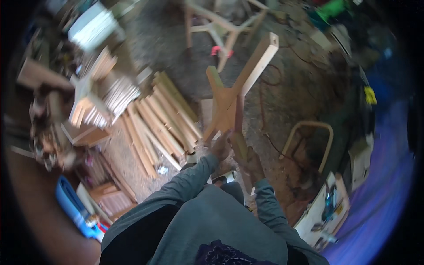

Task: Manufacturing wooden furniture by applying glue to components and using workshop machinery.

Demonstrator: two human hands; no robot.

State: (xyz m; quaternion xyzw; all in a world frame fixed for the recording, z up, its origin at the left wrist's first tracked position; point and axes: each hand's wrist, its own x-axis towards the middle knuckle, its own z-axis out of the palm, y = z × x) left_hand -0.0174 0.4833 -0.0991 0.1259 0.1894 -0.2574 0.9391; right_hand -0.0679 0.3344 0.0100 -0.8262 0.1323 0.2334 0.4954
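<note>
In front of my body I hold a pale X-shaped wooden frame, tilted, with its longest arm pointing away to the upper right. My left hand is closed round the lower left arm of the frame. Around the short lower right arm, my right hand is closed too. The fingers are slightly blurred and partly hidden by the wood. Beyond the frame stands another wooden leg frame with crossed rails, and a pinkish-red object shows at one of its legs.
To the left, several long wooden strips lie side by side on the dusty floor. A bent wooden loop rests at the right, near a thin hose. A white tray with tools sits at the lower right, a blue object at the lower left.
</note>
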